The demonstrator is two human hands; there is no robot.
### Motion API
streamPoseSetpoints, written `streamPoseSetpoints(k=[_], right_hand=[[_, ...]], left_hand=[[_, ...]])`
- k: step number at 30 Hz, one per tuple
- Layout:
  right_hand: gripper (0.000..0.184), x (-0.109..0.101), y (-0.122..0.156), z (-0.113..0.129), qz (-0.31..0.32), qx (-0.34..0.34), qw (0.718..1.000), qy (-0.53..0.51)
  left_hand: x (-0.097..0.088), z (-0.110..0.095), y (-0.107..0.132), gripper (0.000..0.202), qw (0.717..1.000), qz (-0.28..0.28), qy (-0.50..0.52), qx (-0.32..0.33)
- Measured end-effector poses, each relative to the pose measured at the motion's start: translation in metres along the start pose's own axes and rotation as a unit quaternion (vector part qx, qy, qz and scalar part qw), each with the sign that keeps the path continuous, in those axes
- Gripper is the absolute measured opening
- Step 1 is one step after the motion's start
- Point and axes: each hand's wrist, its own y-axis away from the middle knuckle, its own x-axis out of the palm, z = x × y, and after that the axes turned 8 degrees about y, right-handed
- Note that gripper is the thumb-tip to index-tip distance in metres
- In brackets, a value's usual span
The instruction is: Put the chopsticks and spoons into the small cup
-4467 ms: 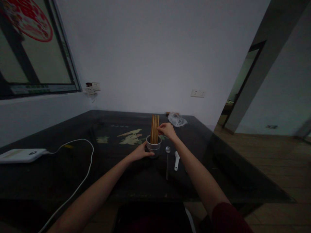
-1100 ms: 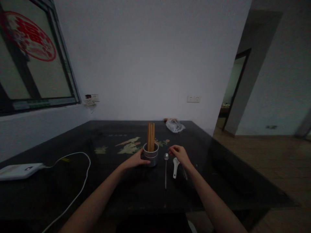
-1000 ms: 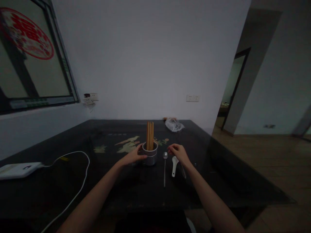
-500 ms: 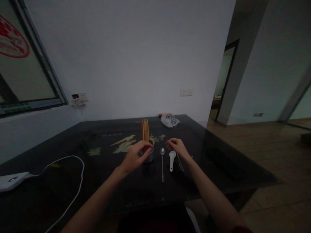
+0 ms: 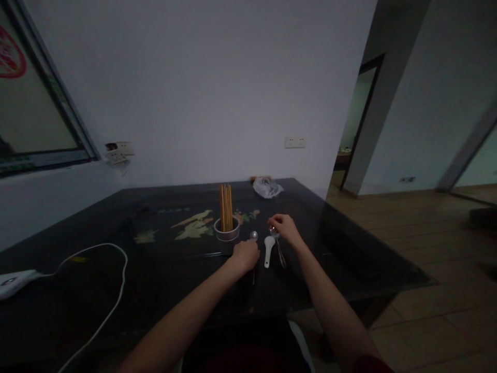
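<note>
Hiding the middle of a long-handled metal spoon (image 5: 253,235), the left hand (image 5: 246,254) is seen from the back with its fingers curled under, so whether the handle is gripped or only touched cannot be told; the bowl is left visible beyond the knuckles and the handle's end below them. Well to its right, the right hand (image 5: 284,227) is held with bent fingers at the bowl of a second metal spoon (image 5: 282,256); that bowl is partly covered by the fingertips, and a firm pinch cannot be made out. Between the two hands, which are kept apart, a white spoon (image 5: 267,254) is laid on the dark table (image 5: 163,287) with its bowl pointed away from the person. Just beyond the left hand, a metal cup (image 5: 227,235) is stood upright, its lower body nearly lost in shadow, and the lower ends of the chopsticks (image 5: 225,207) are concealed inside it. At the far edge, a brownish object (image 5: 254,179) is mostly blocked by a crumpled clear bag (image 5: 267,188). On the left, a white device (image 5: 15,282) (joined to a white cable (image 5: 123,280)) is cut off by the frame, as is a red window decoration (image 5: 11,54).
</note>
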Motion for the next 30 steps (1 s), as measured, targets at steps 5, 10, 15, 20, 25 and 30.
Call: streamPoseSetpoints(k=[5, 10, 15, 20, 25, 30], right_hand=[[0.017, 0.002, 0.001, 0.002, 0.007, -0.014, 1.0, 0.024], [0.019, 0.006, 0.001, -0.001, 0.014, -0.019, 0.999, 0.036], [0.019, 0.008, -0.001, -0.005, 0.014, -0.012, 0.999, 0.029], [0.019, 0.008, -0.001, -0.005, 0.012, -0.006, 1.0, 0.021], [0.02, 0.009, -0.001, -0.005, 0.015, -0.012, 0.999, 0.026], [0.02, 0.01, -0.002, -0.006, 0.012, -0.012, 0.999, 0.042]], left_hand=[[-0.001, 0.003, 0.004, 0.034, 1.0, -0.02, -0.024, 0.004], [0.004, 0.004, 0.0, 0.033, 0.999, -0.04, -0.028, 0.008], [0.002, 0.006, -0.003, 0.032, 0.999, -0.032, -0.023, 0.013], [0.0, 0.01, -0.003, 0.031, 1.0, -0.016, -0.009, 0.015], [0.0, 0.01, -0.002, 0.032, 1.0, -0.013, -0.015, 0.02], [0.001, 0.008, -0.001, 0.033, 1.0, -0.005, -0.013, 0.018]])
